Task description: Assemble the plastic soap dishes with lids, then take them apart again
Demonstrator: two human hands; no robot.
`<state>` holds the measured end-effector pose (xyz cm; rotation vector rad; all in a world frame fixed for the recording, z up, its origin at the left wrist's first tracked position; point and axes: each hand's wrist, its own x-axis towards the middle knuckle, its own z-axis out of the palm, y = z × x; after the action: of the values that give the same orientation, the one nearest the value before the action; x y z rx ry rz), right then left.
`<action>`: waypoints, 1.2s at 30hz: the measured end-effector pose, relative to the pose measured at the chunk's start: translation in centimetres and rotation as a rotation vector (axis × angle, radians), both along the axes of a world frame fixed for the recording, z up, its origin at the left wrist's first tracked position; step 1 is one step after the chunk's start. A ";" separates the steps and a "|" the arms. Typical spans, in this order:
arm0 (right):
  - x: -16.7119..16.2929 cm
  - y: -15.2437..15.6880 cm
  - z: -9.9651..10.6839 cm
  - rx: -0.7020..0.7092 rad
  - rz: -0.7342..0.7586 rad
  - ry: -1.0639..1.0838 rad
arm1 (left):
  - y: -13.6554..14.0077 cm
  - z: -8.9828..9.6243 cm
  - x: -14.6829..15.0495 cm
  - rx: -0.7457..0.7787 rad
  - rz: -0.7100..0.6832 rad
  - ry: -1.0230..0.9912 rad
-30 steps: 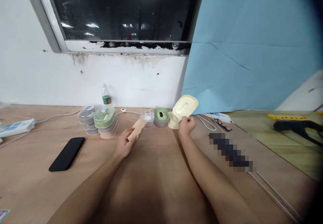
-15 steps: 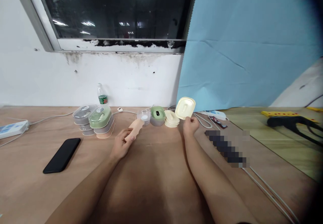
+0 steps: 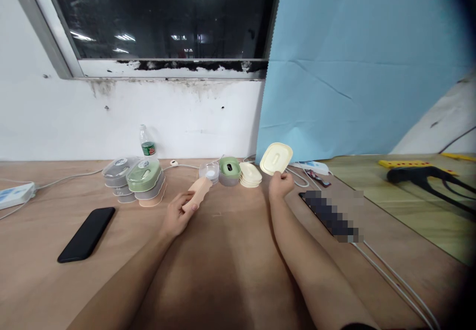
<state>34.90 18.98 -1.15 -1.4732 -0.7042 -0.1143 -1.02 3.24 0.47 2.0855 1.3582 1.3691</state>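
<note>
My left hand (image 3: 178,214) grips a peach-coloured piece with a wavy edge (image 3: 197,192), tilted above the table; its exact kind I cannot make out. In my right hand (image 3: 281,185) a cream-yellow lid (image 3: 277,158), rounded square with a raised middle, is pinched by its lower edge and held upright. Between the hands, further back, stand a small clear container (image 3: 209,172), a green-topped container (image 3: 229,171) and a stack of cream lids (image 3: 250,174).
Stacked boxes with a green lid (image 3: 144,175) and a grey lid (image 3: 119,169) stand on the left, a plastic bottle (image 3: 148,144) behind them. A black phone (image 3: 87,234) lies front left. A partly blurred dark device (image 3: 330,216) with white cables lies right.
The lid in my right hand has turned slightly, leaning more to the right. My left hand keeps its hold on the peach piece. The whole view has shifted a little.
</note>
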 end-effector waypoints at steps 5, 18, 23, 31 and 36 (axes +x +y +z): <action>-0.2 0.3 -0.2 -0.020 0.036 -0.034 | -0.1 0.1 0.0 0.012 -0.017 0.010; -0.2 0.9 -0.5 0.037 0.024 0.016 | -0.4 0.3 0.1 0.010 -0.062 0.036; -1.4 0.2 -0.1 0.096 0.148 -0.203 | -0.6 0.6 0.2 -0.007 -0.050 0.053; -3.5 0.3 -0.4 -0.026 0.418 -0.553 | -0.7 0.6 0.3 -0.007 -0.071 0.061; -4.4 0.2 -0.8 -0.078 0.561 -0.639 | -0.6 0.5 0.2 -0.022 -0.064 0.066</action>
<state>30.50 19.16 -1.96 -1.2565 -1.6305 -0.1259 -0.79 2.59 1.02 2.1578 1.3140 1.2647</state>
